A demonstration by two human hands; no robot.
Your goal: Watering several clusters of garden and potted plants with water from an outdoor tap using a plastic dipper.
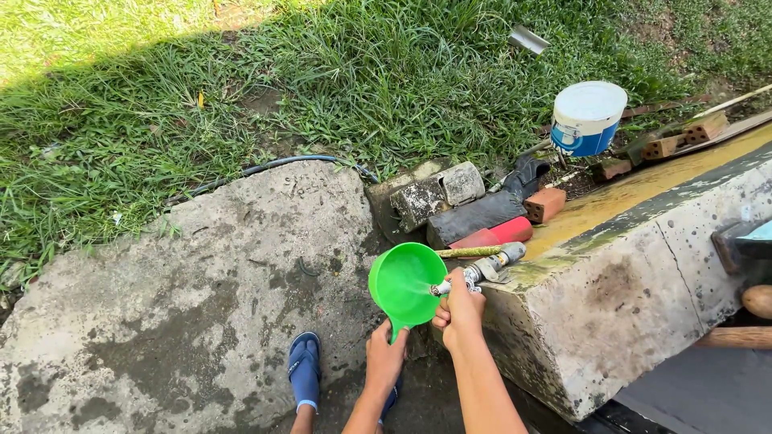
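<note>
The place is outdoors, on a rough grey concrete slab [201, 305] with dark wet stains, and behind it there is thick green grass [338, 72], partly in shadow. On the right side a long concrete curb [635, 297] runs diagonally, with a worn yellow stripe on its top.

At the near end of the curb a metal tap [482, 269] sticks out toward the left. The right hand [460, 309] is closed around the end of the tap, with the fingers wrapped on its handle part. The left hand [386, 354] is clenched on the handle of a bright green dipper [404, 283], which it holds up with the open bowl just beside the mouth of the tap. The bowl is tilted and faces the tap. I cannot tell if water is coming out, there is only a small bright spot inside the bowl.

Below the hands, one foot in a blue sandal [305, 370] stands on the wet slab.

Behind the tap some old bricks [438, 194] lie on the ground, grey ones with moss and also red ones near the curb. A thin black hose [265, 169] lies along the edge between the slab and the grass. Further to the right, a white bucket [587, 118] with a blue lower part stands near the curb, and beside it there are more brick pieces and a wooden plank [708, 137].
</note>
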